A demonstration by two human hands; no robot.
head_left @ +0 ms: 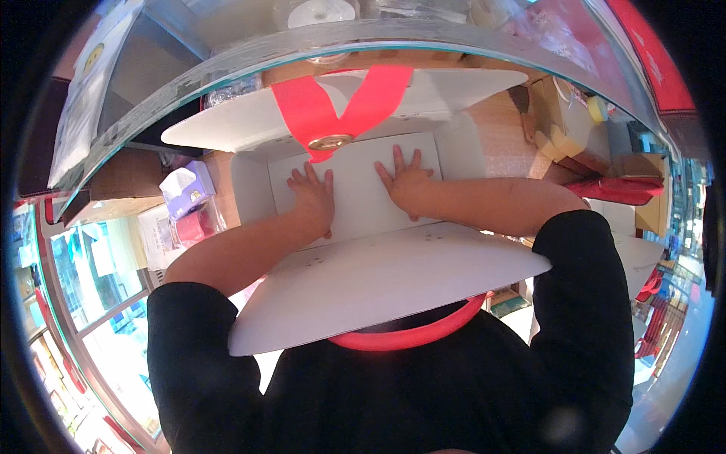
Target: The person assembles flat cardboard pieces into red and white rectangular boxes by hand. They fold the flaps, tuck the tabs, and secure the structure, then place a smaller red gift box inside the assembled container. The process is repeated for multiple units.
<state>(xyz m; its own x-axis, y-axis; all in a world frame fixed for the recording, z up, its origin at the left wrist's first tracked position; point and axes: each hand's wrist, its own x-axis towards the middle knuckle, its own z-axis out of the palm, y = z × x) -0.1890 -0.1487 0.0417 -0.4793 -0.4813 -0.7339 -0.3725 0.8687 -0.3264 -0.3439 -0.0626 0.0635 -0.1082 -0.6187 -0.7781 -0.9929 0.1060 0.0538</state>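
Observation:
A white cardboard box (389, 280) stands unfolded in front of me, its two curved flaps spread toward and away from me. Inside it lies a flat white bottom panel (359, 189). My left hand (314, 198) rests on the left part of that panel, fingers spread. On the right part, my right hand (406, 181) is laid with its fingers splayed too. Over the far flap hangs a red ribbon handle (382, 91) with a round gold-coloured fitting (331, 141). A second red handle (423, 333) shows below the near flap, against my black shirt.
A glass shelf (454, 51) crosses above the far side, holding a white roll (321, 13) and clear plastic packets. At left sits a purple tissue box (186, 187). Yellow sponge-like blocks (556, 141) and a red item (616, 191) lie at right on the wooden surface.

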